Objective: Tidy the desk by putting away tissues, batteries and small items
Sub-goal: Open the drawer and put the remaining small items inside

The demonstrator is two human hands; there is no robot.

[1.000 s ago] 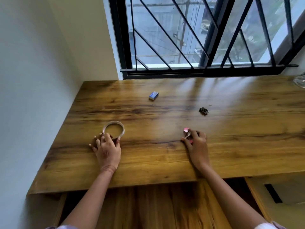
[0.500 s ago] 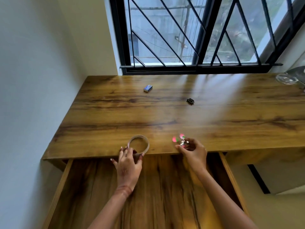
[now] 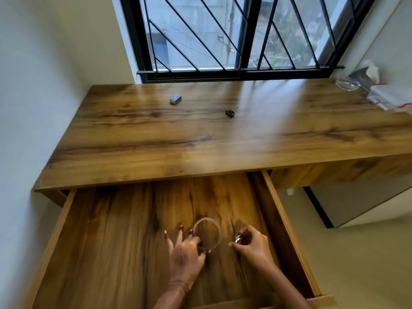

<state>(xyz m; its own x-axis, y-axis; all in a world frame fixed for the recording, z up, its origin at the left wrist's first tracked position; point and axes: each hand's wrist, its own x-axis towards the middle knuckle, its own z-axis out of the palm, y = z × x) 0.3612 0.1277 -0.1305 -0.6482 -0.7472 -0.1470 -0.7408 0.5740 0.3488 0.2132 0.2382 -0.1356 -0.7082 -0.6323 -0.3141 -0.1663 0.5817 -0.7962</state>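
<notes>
While the wide wooden drawer (image 3: pixel 111 241) stands pulled right out from under the counter (image 3: pixel 200 141), both hands are down inside it, near its front and right of centre. Plenty of bare drawer floor lies open to the left of them; on the right, the drawer's side wall (image 3: pixel 287 230) runs close by the right hand.

Left hand (image 3: pixel 185 253) now: fingers spread wide, thumb and forefinger pinching the near left rim of a clear tape ring (image 3: pixel 207 235), which lies low over the drawer floor, though I can't tell whether it's touching the wood. Right hand (image 3: pixel 254 246), just beside the ring: fingers curled together, tips clamped on a small shiny metal item (image 3: pixel 238 237), too blurred to name, with a thin dark rod-like part (image 3: pixel 233 226) poking up and away from it.

Up on the counter, wide clear stretches of wood run along the front edge. A small blue box (image 3: pixel 175 99) sits toward the back left, and a little dark object (image 3: pixel 229 113) lies well apart to its right. Far right corner, by the wall: a clear glass dish (image 3: pixel 347 84), and beside it a tissue pack (image 3: pixel 388 97) with a white tissue sticking up behind.
</notes>
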